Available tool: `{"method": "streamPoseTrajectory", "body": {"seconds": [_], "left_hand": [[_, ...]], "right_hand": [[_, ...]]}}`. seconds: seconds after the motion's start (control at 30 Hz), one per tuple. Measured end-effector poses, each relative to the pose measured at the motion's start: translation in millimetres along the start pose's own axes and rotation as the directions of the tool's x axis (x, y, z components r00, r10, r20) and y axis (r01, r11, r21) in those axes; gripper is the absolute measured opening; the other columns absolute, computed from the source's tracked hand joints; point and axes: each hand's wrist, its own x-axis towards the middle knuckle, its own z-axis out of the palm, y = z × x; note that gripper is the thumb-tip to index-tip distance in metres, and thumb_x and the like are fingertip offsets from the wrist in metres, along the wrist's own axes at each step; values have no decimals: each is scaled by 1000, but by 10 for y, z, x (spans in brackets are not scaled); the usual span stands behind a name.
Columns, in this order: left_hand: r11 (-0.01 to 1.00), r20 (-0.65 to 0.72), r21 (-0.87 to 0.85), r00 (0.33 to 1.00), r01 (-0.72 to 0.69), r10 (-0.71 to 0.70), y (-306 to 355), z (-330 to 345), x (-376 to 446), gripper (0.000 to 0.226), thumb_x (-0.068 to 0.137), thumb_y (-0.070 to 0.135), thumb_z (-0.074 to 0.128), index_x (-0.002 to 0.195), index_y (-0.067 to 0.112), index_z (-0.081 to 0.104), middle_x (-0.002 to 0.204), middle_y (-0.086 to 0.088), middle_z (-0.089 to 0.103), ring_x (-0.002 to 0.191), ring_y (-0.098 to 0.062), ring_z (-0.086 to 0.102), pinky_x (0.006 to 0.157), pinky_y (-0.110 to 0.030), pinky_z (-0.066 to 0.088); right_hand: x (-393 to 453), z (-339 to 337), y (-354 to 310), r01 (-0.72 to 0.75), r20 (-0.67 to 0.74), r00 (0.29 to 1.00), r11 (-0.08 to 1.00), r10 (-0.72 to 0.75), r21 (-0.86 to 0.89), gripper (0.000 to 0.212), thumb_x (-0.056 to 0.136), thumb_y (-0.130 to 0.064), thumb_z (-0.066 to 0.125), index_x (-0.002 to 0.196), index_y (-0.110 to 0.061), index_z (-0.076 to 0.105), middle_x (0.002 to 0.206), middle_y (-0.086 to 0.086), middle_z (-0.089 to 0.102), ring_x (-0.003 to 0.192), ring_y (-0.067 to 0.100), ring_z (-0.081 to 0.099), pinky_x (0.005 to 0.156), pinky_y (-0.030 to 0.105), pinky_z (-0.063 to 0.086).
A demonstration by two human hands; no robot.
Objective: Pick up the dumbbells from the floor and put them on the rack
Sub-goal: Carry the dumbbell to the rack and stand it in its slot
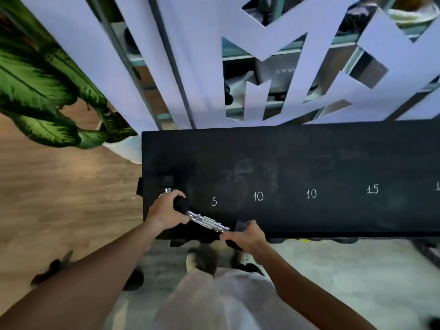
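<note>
While both hands are wrapped around it, the dumbbell [206,221] sits tilted over the front left corner of the rack [297,163], with its knurled chrome handle running diagonally between them. The left hand [166,211] has its grip clamped on the far black end of the dumbbell, fingers curled over the top of it. The right hand [247,236] has its grip clamped on the near black end, right at the rack's front edge. Can't really tell if the dumbbell is resting on the surface or held just above it, the picture is kinda blurry there.

Just past the left hand's grip, a second dumbbell [167,185] lies on the rack top near the left edge, only a dark end and a bit of chrome showing. To the right of the grips, chalk numbers [258,196] are written along the black top: 5, 10, 10, 15, with the 5 nearest the held dumbbell.

Below the grips you can see the person's shoes [202,260] on a pale floor and light trousers [214,298]. Further out to the left there's wooden floor [59,186] and a big leafy green plant [42,91] in a white pot. Behind the rack stands a white panel [202,67] with angular cutouts.
</note>
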Motion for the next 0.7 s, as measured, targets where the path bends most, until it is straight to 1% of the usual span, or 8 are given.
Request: {"method": "streamPoseTrajectory", "body": {"seconds": [0.07, 0.17, 0.27, 0.33, 0.4, 0.47, 0.6, 0.7], "left_hand": [[998, 28, 49, 999, -37, 35, 61, -30, 175, 60, 50, 23, 83, 101, 43, 60, 107, 6, 61, 92, -22, 65, 80, -36, 57], [985, 89, 136, 992, -104, 93, 127, -93, 443, 62, 56, 18, 85, 107, 41, 58, 113, 4, 57, 102, -23, 60, 84, -34, 51], [966, 146, 184, 977, -184, 158, 207, -140, 740, 77, 59, 17, 87, 126, 35, 54, 125, 3, 56, 114, -24, 58, 90, -35, 50], [945, 187, 224, 963, -236, 196, 274, -165, 954, 90, 62, 18, 88, 141, 30, 47, 137, 3, 55, 124, -23, 55, 99, -36, 47], [917, 226, 277, 947, -286, 228, 341, -193, 1155, 93, 64, 18, 88, 145, 27, 44, 143, 3, 53, 130, -23, 52, 104, -37, 44], [877, 257, 327, 926, -351, 275, 401, -208, 1316, 88, 65, 18, 88, 143, 26, 49, 141, 1, 54, 130, -23, 52, 105, -37, 44], [820, 305, 360, 887, -445, 348, 444, -187, 1562, 79, 65, 12, 90, 134, 25, 54, 134, -2, 57, 124, -25, 56, 99, -37, 49], [780, 346, 369, 854, -505, 389, 418, -168, 1712, 78, 62, 11, 93, 127, 26, 53, 130, -1, 56, 119, -24, 58, 93, -33, 52]], "right_hand": [[77, 70, 18, -35, -3, 999, 997, 35, 70, 91, 39, -52, 93, 118, -19, 61, 105, -5, 71, 93, 13, 71, 85, 31, 62], [125, 177, -21, -44, 14, 999, 995, 43, 87, 78, 56, -45, 94, 122, -19, 60, 111, -4, 67, 100, 14, 67, 81, 25, 56], [205, 318, -68, -69, -5, 998, 990, 70, 124, 81, 61, -45, 94, 128, -17, 56, 112, -2, 65, 102, 15, 66, 85, 28, 58], [263, 440, -110, -80, -39, 995, 988, 86, 131, 78, 59, -47, 94, 121, -17, 57, 107, -5, 65, 97, 12, 66, 80, 25, 57], [318, 581, -160, -96, -60, 993, 986, 105, 137, 74, 56, -50, 94, 113, -18, 60, 103, -5, 67, 93, 10, 66, 80, 25, 57], [371, 709, -222, -98, -63, 992, 986, 107, 132, 78, 56, -53, 95, 117, -18, 60, 108, -5, 67, 97, 11, 65, 85, 26, 56], [506, 920, -373, -83, -35, 996, 994, 86, 69, 101, 60, -55, 93, 142, -16, 51, 135, 3, 60, 122, 20, 59, 91, 25, 49], [630, 1090, -451, -109, -79, 991, 994, 111, 27, 96, 61, -54, 93, 138, -14, 51, 129, 2, 60, 112, 18, 59, 85, 27, 51]]}}
